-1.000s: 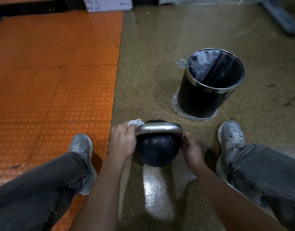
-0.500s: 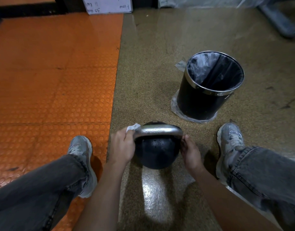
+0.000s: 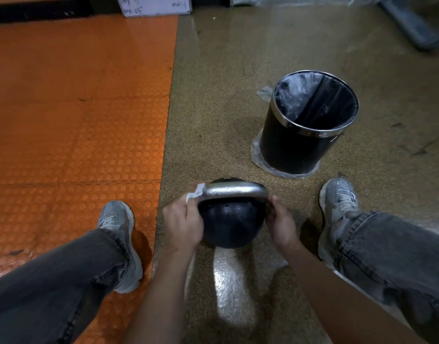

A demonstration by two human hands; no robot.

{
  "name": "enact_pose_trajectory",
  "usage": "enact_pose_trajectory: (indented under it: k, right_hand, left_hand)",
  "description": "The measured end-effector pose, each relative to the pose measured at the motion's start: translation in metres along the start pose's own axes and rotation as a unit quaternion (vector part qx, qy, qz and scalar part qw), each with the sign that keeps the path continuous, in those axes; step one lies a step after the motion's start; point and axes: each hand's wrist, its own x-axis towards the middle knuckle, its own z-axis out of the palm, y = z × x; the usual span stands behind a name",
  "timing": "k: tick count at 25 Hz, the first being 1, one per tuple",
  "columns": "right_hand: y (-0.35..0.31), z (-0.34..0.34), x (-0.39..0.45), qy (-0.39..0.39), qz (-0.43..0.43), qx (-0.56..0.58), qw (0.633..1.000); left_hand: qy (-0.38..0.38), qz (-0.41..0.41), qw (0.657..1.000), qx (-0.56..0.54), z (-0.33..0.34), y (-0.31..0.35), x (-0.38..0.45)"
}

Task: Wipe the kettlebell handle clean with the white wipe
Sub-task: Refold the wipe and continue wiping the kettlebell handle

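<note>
A black kettlebell [image 3: 232, 224] sits on the speckled floor between my feet, its silver handle [image 3: 234, 190] across the top. My left hand [image 3: 182, 223] grips the handle's left end with the white wipe [image 3: 195, 192] bunched under the fingers; a corner of the wipe sticks out above them. At the handle's right end my right hand [image 3: 280, 223] curls round the side post and steadies the kettlebell.
A black bin [image 3: 302, 145] with a chrome rim and a plastic liner stands just beyond on the right. Orange studded matting [image 3: 77, 120] covers the floor to the left. My shoes [image 3: 119, 219] and jeans flank the kettlebell on both sides.
The left hand with the wipe stays at the handle's left end, shifted slightly down round the bend. The right hand keeps its hold. The view has tipped a little.
</note>
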Motion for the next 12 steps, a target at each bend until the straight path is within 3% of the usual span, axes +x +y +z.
enact_pose_trajectory:
  k: [6, 12]
  right_hand:
    - [0.003, 0.0, -0.001, 0.0, -0.004, -0.006, 1.0]
    - [0.002, -0.001, 0.0, -0.014, -0.002, 0.003, 1.0]
  left_hand:
    - [0.049, -0.024, 0.999, -0.004, -0.001, -0.003, -0.014]
    - [0.013, 0.018, 0.999, -0.045, 0.007, -0.007, -0.016]
